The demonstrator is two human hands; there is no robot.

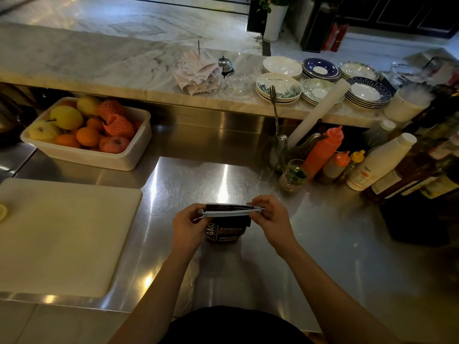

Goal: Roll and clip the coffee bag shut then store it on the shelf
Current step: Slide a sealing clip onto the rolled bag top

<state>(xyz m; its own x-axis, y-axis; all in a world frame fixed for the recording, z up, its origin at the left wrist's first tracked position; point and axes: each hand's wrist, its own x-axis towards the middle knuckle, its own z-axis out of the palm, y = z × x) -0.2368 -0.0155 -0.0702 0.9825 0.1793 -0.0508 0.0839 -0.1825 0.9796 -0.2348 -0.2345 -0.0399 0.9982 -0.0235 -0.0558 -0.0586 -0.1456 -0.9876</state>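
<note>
Coffee bag (224,230) sits upright on the steel counter (323,256), right in front of me, its top already rolled down into a tight band. A long pale clip (229,212) runs across that roll. My left hand (188,225) is pinched on the clip's left end, my right hand (269,219) on its right end, both closed on the clip and the roll inside it; I hold both ends so the bar stays level and the fold cannot spring open while it seats. Whether the clip has fully latched I cannot tell from here. By my reading the rolling is done, the clipping is in hand or just finished, and shelving is still to come; no shelf is plainly in view. Bag stands on its base because the counter takes the weight and leaves both hands free for the top. Left of me, a white cutting board (62,234), bare but for a lemon slice (2,212) at its edge. Beyond it a white tub (99,157) holding apples, oranges and fruit in orange foam netting. To the right, squeeze bottles (325,150) and a small glass (294,176) with green sprigs. On the marble ledge (99,60), stacked plates (278,88) and spiked receipts (198,70).
</note>
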